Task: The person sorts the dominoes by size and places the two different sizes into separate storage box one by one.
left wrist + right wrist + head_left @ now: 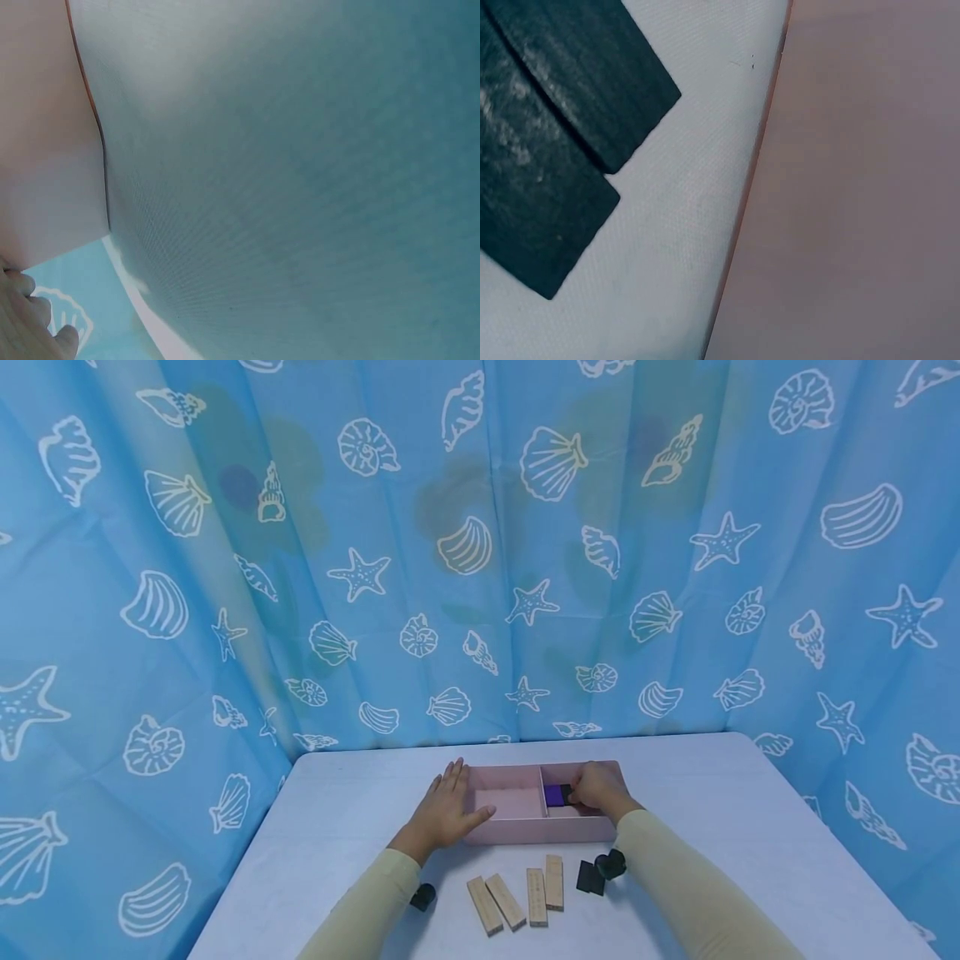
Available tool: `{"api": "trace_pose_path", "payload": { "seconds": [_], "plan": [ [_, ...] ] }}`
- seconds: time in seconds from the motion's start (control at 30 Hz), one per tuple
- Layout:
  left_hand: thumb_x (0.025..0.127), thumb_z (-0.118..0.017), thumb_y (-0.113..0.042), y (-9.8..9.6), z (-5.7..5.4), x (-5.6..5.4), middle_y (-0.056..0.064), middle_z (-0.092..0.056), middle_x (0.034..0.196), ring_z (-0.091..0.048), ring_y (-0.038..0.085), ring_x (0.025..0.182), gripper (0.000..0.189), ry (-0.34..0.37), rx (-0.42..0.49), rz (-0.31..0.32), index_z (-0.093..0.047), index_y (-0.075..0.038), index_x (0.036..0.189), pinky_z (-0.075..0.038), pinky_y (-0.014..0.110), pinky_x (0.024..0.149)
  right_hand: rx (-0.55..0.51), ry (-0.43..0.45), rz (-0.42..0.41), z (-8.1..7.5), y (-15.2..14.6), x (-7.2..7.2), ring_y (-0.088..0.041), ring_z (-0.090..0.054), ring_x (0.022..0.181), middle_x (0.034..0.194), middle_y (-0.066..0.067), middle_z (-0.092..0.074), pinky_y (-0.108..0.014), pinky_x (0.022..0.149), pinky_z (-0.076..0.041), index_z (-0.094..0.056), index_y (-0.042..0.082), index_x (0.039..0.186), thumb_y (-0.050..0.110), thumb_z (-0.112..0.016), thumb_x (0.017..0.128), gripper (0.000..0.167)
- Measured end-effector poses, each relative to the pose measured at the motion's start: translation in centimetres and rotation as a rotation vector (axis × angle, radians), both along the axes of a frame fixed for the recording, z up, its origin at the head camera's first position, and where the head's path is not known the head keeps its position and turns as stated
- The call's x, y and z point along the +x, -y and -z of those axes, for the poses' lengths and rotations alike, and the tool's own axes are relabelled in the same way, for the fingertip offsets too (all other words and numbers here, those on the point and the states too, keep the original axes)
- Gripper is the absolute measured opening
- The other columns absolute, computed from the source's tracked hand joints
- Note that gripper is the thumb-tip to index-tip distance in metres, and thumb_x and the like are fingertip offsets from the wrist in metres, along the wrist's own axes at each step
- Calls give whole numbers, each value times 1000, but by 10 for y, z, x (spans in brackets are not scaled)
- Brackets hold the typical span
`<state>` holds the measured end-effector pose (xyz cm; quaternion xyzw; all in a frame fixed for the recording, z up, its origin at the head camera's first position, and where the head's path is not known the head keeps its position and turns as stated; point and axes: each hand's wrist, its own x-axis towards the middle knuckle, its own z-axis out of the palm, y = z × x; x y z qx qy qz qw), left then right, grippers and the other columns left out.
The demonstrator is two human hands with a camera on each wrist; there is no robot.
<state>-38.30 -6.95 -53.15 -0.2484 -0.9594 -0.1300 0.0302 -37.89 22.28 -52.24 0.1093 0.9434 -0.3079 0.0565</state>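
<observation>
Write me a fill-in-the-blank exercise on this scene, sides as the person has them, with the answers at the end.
1. A divider splits the pink box into ____ compartments.
2. The right hand reaches into the ____ compartment, where a purple piece lies.
3. The left hand is at the ____ end of the box.
4. In front of the box, ____ wooden blocks lie on the white table.

Missing words: two; right; left; four.

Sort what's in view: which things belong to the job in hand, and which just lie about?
In the job:
- box, left hand at one end
- purple piece and dark piece, by the right hand inside

Apparently lying about:
- four wooden blocks
- black pieces on the table
</observation>
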Motion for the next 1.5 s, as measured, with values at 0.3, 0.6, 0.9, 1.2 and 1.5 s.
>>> {"api": "trace_pose_path", "payload": {
  "seconds": [0.3, 0.6, 0.9, 1.2, 1.5],
  "plan": [
    [90, -42, -70, -1, -3, 2, 13, -12, 161, -6, 28, 147, 97, -3, -8, 5, -17, -1, 155, -13, 49, 116, -32, -11, -3, -2, -1, 3, -21, -58, 65, 73, -6, -60, -28, 55, -47, -67, 7, 70, 3, -73, 84, 16],
    [90, -41, -70, -2, -4, 2, 13, -12, 161, -5, 28, 148, 97, 4, -3, 1, -16, -3, 155, -11, 48, 116, -36, -21, -10, -4, -2, 4, -21, -58, 64, 72, -6, -60, -27, 55, -47, -68, 7, 71, 3, -73, 84, 15],
    [89, -40, -71, -3, -3, 2, 13, -12, 161, -6, 28, 148, 98, -7, 0, 10, -15, -3, 155, -12, 49, 116, -8, -10, -11, -5, -5, 6, -20, -58, 62, 70, -6, -60, -27, 53, -47, -67, 7, 69, 2, -70, 86, 18],
    [82, -23, -85, -1, -1, 3, 11, -12, 162, -5, 27, 148, 110, -8, -22, 1, -16, -3, 155, -11, 47, 116, -46, -15, 2, -7, -7, 10, -19, -60, 64, 76, -7, -60, -27, 54, -52, -65, 7, 77, -2, -69, 84, 13],
    [83, -23, -84, 0, -2, 3, 12, -14, 161, -7, 28, 147, 109, -16, -26, -2, -18, -2, 155, -13, 49, 116, -48, -4, -30, -14, -11, 11, -20, -60, 69, 83, -8, -60, -28, 59, -53, -67, 4, 87, 0, -72, 84, 7]
  ]
}}
